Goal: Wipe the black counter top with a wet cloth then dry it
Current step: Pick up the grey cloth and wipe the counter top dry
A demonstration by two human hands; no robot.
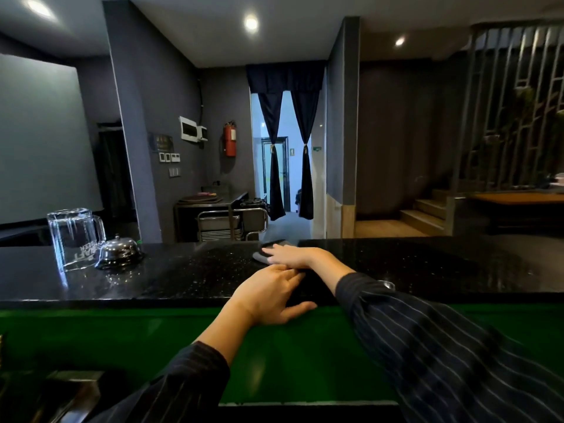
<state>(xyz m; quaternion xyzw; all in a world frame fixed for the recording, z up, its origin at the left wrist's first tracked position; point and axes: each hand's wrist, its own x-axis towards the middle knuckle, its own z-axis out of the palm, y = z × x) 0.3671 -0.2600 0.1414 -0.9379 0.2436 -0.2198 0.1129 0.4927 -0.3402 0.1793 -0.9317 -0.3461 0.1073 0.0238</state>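
The black speckled counter top [189,273] runs across the view at chest height. My right hand [290,254] reaches over it toward its far edge and lies flat on a dark grey cloth [259,256], fingers spread on top of it. My left hand [271,296] rests on the counter's near edge, fingers apart over the top and thumb along the front lip, holding nothing. Both forearms wear dark pinstriped sleeves.
An upturned glass jug [74,238] and a metal call bell [119,250] stand on the counter at the left. A green panel [122,334] fronts the counter below. Beyond are a steel cart [232,224], a curtained doorway and steps at the right.
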